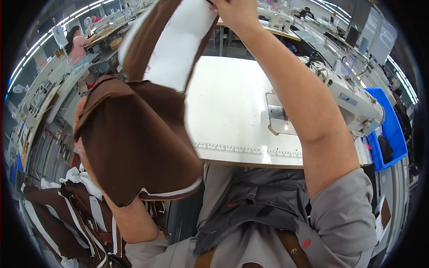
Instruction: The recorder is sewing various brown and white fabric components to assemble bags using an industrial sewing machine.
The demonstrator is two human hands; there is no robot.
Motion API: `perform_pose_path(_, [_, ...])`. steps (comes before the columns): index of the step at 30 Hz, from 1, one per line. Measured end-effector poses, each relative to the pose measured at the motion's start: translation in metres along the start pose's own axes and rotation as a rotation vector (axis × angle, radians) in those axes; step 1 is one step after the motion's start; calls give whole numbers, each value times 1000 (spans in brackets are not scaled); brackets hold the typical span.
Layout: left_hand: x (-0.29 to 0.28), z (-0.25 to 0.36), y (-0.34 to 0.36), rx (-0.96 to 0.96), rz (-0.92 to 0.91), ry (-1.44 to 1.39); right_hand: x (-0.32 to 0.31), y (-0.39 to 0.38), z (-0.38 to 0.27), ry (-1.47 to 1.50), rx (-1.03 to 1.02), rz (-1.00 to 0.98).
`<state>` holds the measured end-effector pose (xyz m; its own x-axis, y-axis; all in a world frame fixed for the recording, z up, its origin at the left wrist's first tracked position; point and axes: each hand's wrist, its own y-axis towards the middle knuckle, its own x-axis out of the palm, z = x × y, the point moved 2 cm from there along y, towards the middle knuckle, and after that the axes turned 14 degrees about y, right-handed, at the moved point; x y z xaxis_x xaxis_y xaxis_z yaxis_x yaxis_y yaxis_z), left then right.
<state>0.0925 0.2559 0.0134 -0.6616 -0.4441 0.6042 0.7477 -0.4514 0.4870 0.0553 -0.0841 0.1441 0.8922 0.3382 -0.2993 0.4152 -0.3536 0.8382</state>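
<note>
A brown fabric piece with white lining hangs in the air left of centre, its upper strip rising to the top of the view. My right hand is raised at the top centre, its fingers closed on that upper edge. My left hand grips the piece at its left side, mostly hidden behind the cloth. Under the raised fabric is a white sewing table with a printed ruler along its front. A white sewing machine stands at its right, partly behind my right arm.
A blue plastic bin with dark cloth is at the right. A pile of brown and white pieces lies at the lower left. A co-worker in pink sits at a bench at the back left; more benches and machines stand behind.
</note>
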Motion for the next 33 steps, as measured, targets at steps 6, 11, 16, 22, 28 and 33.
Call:
perform_pose_path(6, [51, -13, 12, 290, -231, 1039, -41, -157, 74, 289, 223, -99])
perform_pose_path(11, [60, -84, 1, 387, -363, 1160, -80, -275, 86, 204, 455, -209])
perform_pose_path(16, [95, -118, -19, 60, -435, 1065, -110, -293, 73, 256, 578, -268])
perform_pose_path(22, [162, -134, -48, 652, -715, 1509, -152, -306, 24, 615, 457, -253])
perform_pose_path(28, [163, -151, -84, 609, -567, 1550, -164, -307, -9, 522, 215, -323])
perform_pose_path(33, [143, -148, -118, 551, -411, 1518, -148, -309, -5, 508, 83, -378])
